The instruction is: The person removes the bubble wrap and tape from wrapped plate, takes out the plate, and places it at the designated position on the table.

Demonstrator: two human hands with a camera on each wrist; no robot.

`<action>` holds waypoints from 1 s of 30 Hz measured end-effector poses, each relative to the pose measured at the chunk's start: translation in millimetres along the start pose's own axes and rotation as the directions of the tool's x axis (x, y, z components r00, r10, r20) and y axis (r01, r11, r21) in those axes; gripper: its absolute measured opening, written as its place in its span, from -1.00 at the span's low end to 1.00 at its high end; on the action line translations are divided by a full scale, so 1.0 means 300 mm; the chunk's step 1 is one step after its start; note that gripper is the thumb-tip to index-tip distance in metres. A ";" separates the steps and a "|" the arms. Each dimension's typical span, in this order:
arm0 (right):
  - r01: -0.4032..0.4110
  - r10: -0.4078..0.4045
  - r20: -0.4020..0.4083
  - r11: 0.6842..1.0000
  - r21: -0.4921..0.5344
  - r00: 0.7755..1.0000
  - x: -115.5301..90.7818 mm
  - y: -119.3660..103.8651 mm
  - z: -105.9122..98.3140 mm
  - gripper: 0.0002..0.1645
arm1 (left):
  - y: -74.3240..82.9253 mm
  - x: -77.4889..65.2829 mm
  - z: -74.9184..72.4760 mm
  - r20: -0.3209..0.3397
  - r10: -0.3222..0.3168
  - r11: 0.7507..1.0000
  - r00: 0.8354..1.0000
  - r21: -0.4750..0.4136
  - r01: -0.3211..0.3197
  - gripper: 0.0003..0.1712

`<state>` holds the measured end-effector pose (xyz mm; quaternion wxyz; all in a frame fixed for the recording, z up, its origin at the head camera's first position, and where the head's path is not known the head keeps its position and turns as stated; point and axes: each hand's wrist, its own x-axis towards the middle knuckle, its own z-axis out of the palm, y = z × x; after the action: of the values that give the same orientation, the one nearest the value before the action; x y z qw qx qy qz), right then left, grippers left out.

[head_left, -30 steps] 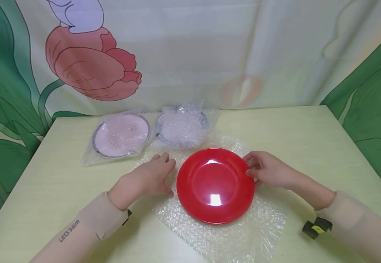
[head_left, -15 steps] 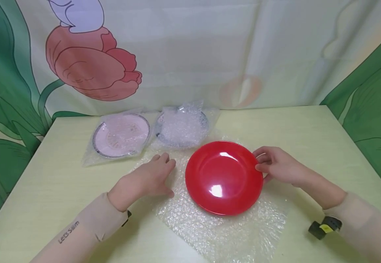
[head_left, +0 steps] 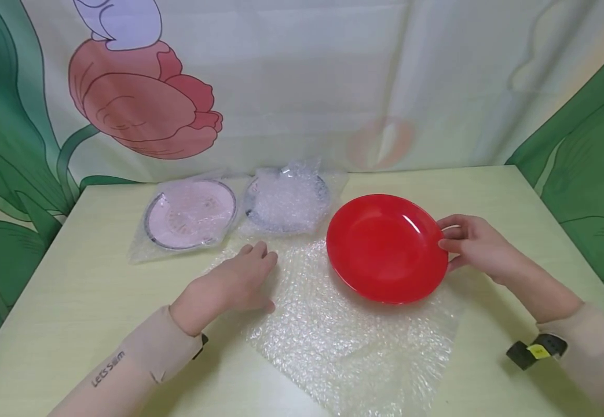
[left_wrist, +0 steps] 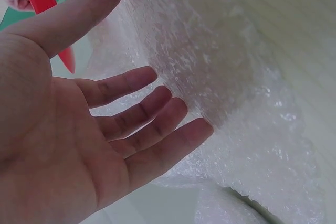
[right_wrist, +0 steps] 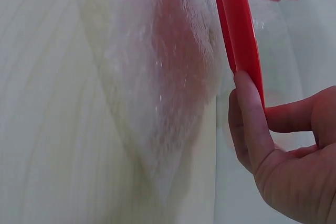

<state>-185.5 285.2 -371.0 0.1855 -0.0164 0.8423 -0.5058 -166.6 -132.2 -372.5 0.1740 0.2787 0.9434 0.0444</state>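
Observation:
A glossy red plate (head_left: 385, 249) is held at its right rim by my right hand (head_left: 479, 246), thumb on one face and fingers on the other. In the right wrist view the red plate (right_wrist: 240, 30) is seen edge-on, raised above the bubble wrap (right_wrist: 152, 93). My left hand (head_left: 241, 278) rests at the left part of the bubble wrap sheet (head_left: 343, 341), which lies flat under the plate. The left wrist view shows its fingers (left_wrist: 168, 145) spread and gently bent, fingertips at the sheet, with nothing in the palm.
Behind the hands lie two plates in bubble wrap: a pink-white wrapped plate (head_left: 189, 214) at the left and a second wrapped plate (head_left: 288, 202) beside it. The pale table (head_left: 520, 231) ends at a printed curtain (head_left: 291, 87).
My right hand has lifted the red plate and carried it to the right and toward the back, tilting it. More of the bubble wrap shows now. My left hand has stayed in place.

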 end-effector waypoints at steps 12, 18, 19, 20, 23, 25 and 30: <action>-0.049 0.052 -0.102 0.998 0.030 0.993 0.020 0.070 -0.107 -0.22 | 0.001 0.002 0.003 0.007 -0.016 1.000 1.000 -0.016 0.016 -0.13; -0.086 0.093 -0.144 0.995 0.057 0.985 0.033 0.115 -0.153 -0.19 | 0.003 -0.001 -0.001 0.014 -0.025 0.999 1.000 -0.023 0.025 -0.14; -0.093 0.100 -0.151 0.994 0.057 0.983 0.034 0.121 -0.161 -0.18 | 0.004 -0.001 -0.001 0.014 -0.025 0.999 1.000 -0.024 0.025 -0.15; -0.100 0.108 -0.160 0.993 0.059 0.981 0.036 0.126 -0.168 -0.17 | 0.004 -0.001 -0.002 0.014 -0.025 0.999 1.000 -0.025 0.025 -0.15; -0.111 0.123 -0.181 0.991 0.076 0.976 0.040 0.138 -0.187 -0.17 | 0.005 -0.003 -0.002 0.013 -0.027 0.999 1.000 -0.030 0.027 -0.17; -0.114 0.128 -0.194 0.990 0.080 0.973 0.041 0.147 -0.199 -0.17 | 0.005 -0.004 -0.002 0.011 -0.028 0.999 1.000 -0.032 0.028 -0.17; -0.112 0.134 -0.206 0.987 0.115 0.969 0.044 0.174 -0.229 -0.19 | 0.003 -0.005 0.001 0.007 -0.029 0.999 1.000 -0.034 0.029 -0.19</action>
<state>-212.0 365.9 -390.7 0.1256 0.0997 0.8297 -0.5347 -165.0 -132.2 -372.0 0.1823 0.2619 0.9460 0.0572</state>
